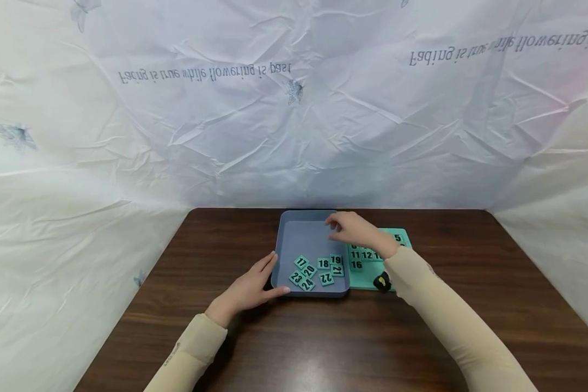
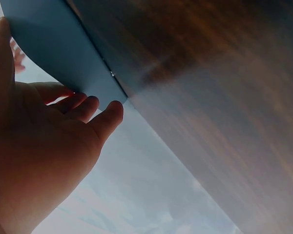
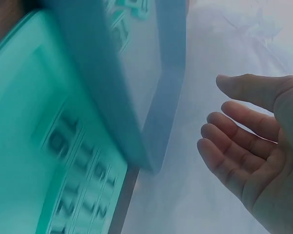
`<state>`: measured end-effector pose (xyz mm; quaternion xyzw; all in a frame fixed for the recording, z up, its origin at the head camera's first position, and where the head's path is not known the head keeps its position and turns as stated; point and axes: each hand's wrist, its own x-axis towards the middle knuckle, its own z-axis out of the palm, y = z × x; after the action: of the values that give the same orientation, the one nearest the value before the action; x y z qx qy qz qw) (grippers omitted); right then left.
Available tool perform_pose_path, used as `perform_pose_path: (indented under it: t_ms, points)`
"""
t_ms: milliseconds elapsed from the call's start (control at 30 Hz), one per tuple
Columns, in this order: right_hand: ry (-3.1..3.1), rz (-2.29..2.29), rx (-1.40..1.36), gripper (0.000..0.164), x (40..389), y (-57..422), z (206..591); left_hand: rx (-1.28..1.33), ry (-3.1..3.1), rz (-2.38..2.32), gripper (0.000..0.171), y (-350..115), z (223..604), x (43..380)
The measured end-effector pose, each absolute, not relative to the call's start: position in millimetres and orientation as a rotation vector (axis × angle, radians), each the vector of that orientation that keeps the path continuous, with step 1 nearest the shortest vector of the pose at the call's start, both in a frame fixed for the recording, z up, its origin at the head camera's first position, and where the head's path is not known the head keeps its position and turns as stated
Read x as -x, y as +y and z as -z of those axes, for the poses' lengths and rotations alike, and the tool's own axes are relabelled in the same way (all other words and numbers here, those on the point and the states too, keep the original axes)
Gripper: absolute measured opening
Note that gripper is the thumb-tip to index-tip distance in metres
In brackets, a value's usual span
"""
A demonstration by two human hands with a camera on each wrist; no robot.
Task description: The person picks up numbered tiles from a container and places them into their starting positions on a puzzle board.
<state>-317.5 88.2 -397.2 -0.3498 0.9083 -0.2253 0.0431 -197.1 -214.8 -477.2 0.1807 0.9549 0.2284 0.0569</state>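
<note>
A blue-grey tray (image 1: 304, 237) holds several loose green number tiles (image 1: 323, 263) near its front, among them 17, 18 and 24. My left hand (image 1: 247, 286) rests at the tray's front left corner, fingers along the side wall and thumb by the front edge. In the left wrist view its fingertips lie against the tray wall (image 2: 53, 44). Over the tray's right back part hovers my right hand (image 1: 355, 228), with loosely bent fingers and nothing between them, as the right wrist view also shows. Right of the tray lies a green number board (image 1: 365, 280), partly hidden by my right forearm.
Tiles such as 11, 12 and 16 sit in rows on the board. A small black object (image 1: 382, 282) with a yellow mark is by the right sleeve. The dark wooden table (image 1: 294, 343) ends at a wrinkled white sheet (image 1: 294, 136) behind and at both sides.
</note>
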Motion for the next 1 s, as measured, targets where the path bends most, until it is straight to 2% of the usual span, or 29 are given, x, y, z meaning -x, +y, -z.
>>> perform_pose_path:
  t_ms: [467, 1000]
  points:
    - [2.583, 0.493, 1.224, 0.040, 320, 21, 422, -0.568, 2.894, -0.687, 0.099, -213, 480, 199]
    - [2.554, 0.282, 1.198, 0.039, 314, -1, 440, -0.571, 2.903, -0.693, 0.098, -215, 476, 197]
